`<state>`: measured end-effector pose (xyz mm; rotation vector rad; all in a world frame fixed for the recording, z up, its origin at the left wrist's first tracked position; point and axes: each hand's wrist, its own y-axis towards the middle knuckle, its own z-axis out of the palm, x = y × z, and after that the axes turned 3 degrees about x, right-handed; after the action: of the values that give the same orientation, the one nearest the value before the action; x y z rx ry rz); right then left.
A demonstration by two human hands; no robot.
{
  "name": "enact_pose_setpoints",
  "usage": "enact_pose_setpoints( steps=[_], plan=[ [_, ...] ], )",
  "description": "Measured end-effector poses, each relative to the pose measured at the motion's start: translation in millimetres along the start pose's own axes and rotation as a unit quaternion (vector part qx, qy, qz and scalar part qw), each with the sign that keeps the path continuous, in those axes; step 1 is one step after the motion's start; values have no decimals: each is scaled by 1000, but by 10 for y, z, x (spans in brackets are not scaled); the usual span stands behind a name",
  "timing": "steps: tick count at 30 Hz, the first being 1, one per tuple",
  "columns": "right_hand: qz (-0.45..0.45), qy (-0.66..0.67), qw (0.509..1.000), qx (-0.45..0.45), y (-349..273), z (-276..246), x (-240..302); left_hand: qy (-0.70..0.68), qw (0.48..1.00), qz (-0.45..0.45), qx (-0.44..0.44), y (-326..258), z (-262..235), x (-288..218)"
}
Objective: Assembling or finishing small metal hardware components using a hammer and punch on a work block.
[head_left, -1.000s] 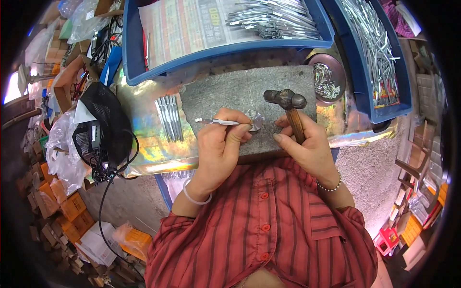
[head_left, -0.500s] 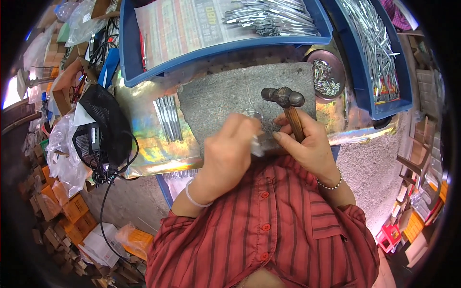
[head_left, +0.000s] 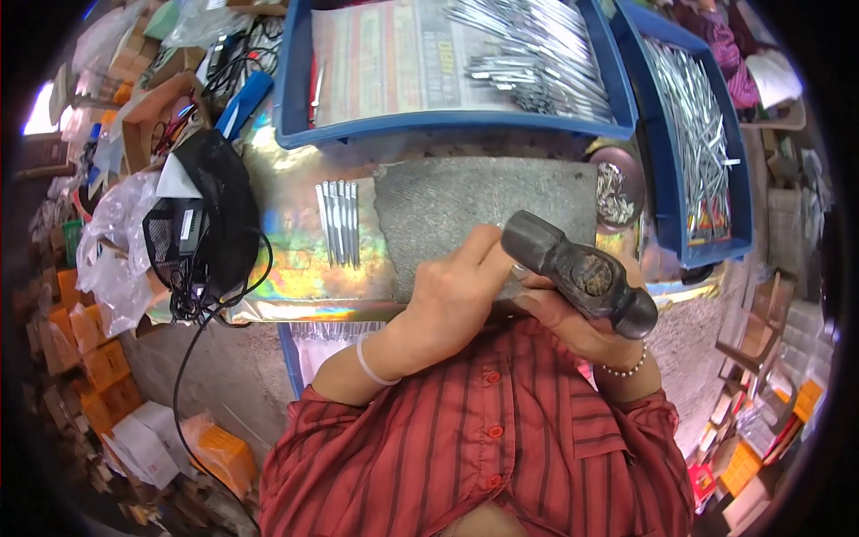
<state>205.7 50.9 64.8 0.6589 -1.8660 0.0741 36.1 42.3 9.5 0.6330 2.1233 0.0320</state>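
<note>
A ball-peen hammer [head_left: 586, 276] is raised close to the camera, its dark head covering much of my right hand [head_left: 573, 327]. That hand is closed around the handle, which is mostly hidden behind the head. My left hand [head_left: 452, 291] is pinched at the near edge of a rough grey slab [head_left: 483, 192], its fingertips close to my right fingers. A small silvery glint shows at the fingertips, but what they hold is hidden. Left of the slab, several slender silver metal pieces with pointed lower ends [head_left: 340, 224] lie side by side.
At the back, a blue tray [head_left: 385, 132] holds piled metal pieces on printed sheeting; another blue tray [head_left: 676, 215] with more stands right. A round dish [head_left: 637, 170] of small metal parts sits by the slab. A black mesh bag [head_left: 228, 210] with cables lies left. Cartons [head_left: 112, 362] crowd the floor.
The hammer has risen toward the camera and its head has swung over my right hand. My left hand has moved right and slightly down, closer to my right. The view has shifted.
</note>
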Motion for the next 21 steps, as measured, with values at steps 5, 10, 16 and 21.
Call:
enact_pose_setpoints(
  steps=[5, 10, 16, 21],
  plan=[
    [167, 133, 971, -103, -100, -12, 377, 51, 999, 9, -9, -42, -17, 20],
    [161, 43, 983, -80, -413, -225, 605, 29, 999, 20, -30, -40, -26, 44],
    [133, -165, 977, -25, -558, -358, 732, 19, 999, 33, -31, -11, -32, 44],
    [172, -262, 946, 81, -365, -349, 754, 10, 999, 20, -26, -1, -37, 25]
  ],
)
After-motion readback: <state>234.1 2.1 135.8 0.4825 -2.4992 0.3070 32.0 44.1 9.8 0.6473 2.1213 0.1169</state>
